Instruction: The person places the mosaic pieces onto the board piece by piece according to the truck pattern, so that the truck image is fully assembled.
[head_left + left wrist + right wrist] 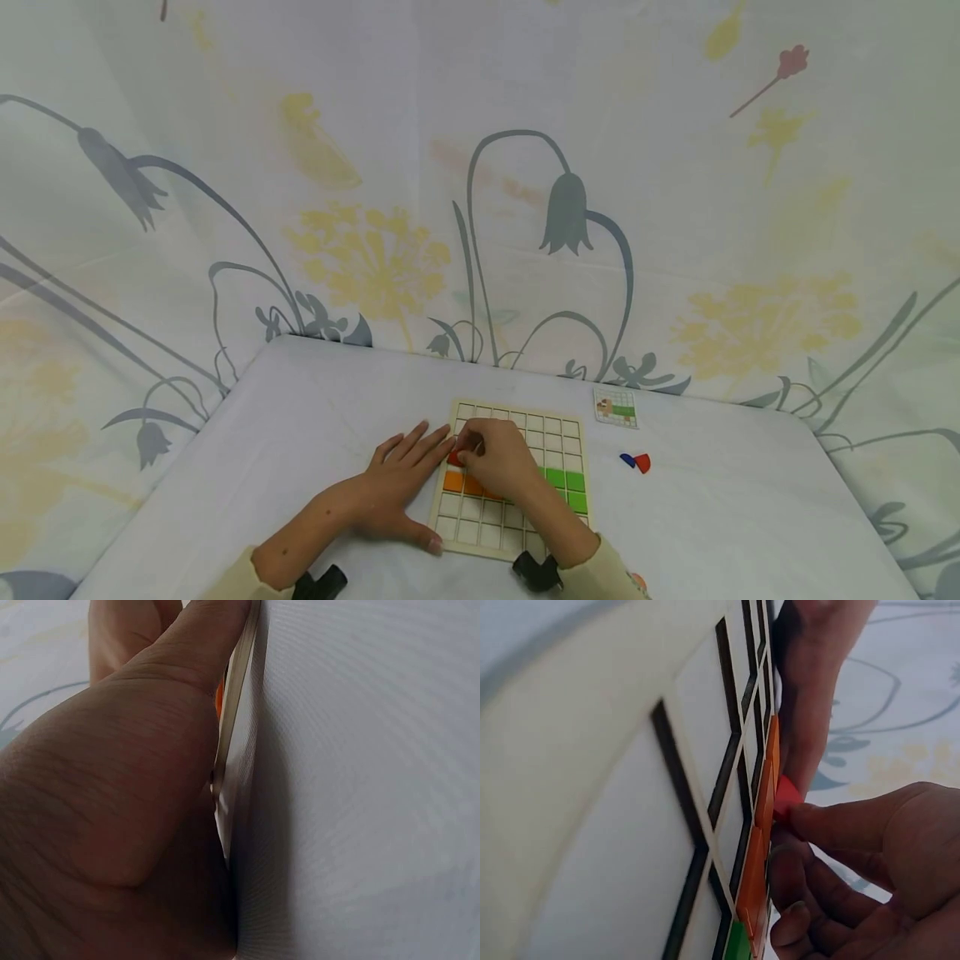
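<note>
A wooden grid board (468, 533) lies on the table, with orange tiles (453, 481) in a row at its left and green tiles (576, 482) at its right. My right hand (498, 458) is over the board's left half, thumb and fingertips pinching a small red piece (786, 796) just beyond the orange row. Beside the board's left edge my left hand (390, 492) lies with fingers spread, its fingertips and thumb right at the rim. Part of the orange row is hidden under my right hand.
Behind the board's far right corner lies a small picture card (616, 408). A blue piece (627, 459) and a red quarter-round piece (642, 462) sit right of the board. An orange piece (638, 581) shows partly past my right sleeve. A patterned cloth (510, 208) rises behind the table.
</note>
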Demonstrator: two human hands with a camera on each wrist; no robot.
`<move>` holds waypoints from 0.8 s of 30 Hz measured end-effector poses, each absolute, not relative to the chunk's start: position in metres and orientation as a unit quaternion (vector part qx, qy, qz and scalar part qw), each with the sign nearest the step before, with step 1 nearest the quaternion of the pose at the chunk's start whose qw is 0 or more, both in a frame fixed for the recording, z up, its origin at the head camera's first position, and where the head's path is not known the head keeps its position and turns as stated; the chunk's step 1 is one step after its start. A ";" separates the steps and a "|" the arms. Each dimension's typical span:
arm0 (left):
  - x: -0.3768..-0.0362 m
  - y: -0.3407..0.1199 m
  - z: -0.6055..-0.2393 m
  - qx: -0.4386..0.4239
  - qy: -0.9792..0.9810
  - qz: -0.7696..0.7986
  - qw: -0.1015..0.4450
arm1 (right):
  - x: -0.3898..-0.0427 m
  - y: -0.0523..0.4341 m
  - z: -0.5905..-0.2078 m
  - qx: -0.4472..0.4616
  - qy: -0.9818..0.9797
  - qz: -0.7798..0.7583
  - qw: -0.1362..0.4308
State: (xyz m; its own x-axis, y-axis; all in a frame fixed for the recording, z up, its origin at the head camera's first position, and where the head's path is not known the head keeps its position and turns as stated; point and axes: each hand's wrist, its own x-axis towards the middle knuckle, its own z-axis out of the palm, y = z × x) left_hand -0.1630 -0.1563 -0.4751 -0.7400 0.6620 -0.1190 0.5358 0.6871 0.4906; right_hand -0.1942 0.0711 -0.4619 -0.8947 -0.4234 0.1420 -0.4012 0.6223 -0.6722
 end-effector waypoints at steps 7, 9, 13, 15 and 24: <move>-0.162 -0.156 -0.473 0.333 0.907 0.216 0.144 | -0.191 0.072 -0.458 -0.229 0.903 -0.362 0.029; -0.162 -0.156 -0.473 0.334 0.906 0.217 0.143 | -0.190 0.072 -0.458 -0.228 0.905 -0.359 0.032; -0.162 -0.156 -0.473 0.338 0.905 0.217 0.140 | -0.189 0.072 -0.457 -0.224 0.908 -0.353 0.034; -0.163 -0.156 -0.473 0.339 0.905 0.216 0.138 | -0.189 0.072 -0.457 -0.225 0.908 -0.351 0.034; -0.164 -0.155 -0.474 0.338 0.904 0.220 0.142 | -0.187 0.077 -0.454 -0.235 0.910 -0.342 0.002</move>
State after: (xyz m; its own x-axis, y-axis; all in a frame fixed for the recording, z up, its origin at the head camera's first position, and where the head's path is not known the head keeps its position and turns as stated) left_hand -0.1636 -0.1554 -0.4742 -0.7315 0.6732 -0.1084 0.5485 0.6754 0.4929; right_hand -0.1867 0.0768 -0.4538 -0.8896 -0.4288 0.1571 -0.4261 0.6556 -0.6234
